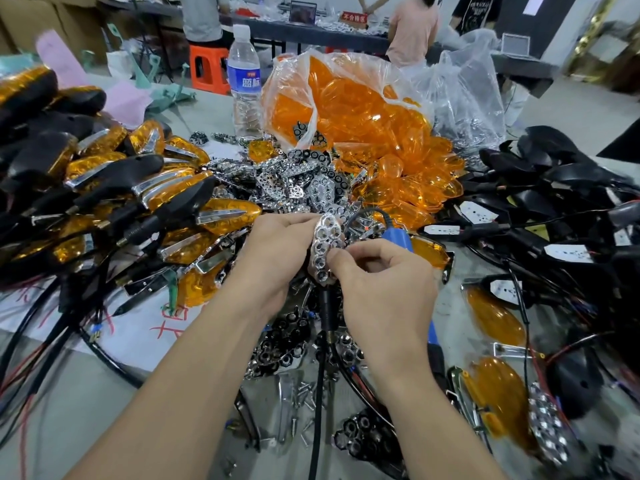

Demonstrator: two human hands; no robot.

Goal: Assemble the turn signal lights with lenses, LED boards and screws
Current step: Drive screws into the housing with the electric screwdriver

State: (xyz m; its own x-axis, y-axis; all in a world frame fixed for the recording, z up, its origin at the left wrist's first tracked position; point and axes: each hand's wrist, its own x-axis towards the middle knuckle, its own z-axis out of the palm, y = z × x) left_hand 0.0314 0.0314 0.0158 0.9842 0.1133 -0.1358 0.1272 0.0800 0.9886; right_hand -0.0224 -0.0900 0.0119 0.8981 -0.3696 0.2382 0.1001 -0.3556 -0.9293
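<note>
fitting the chrome reflector [327, 242], held just above the cluttered table [104, 393]: gripped round its upper edge by the left hand [277, 251], pinched low down by fingers [335, 260] of the right hand [381, 285]. likely next: pressing it flush, then picking an amber lens [495, 315].

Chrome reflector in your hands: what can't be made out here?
Head view only:
- What lies under the chrome reflector: hidden by the left hand.
- Whether the right hand also holds a screw: its fingers cover it.
- Loose screws: too small to count.
- Lower-right lamp parts: blurred.
</note>
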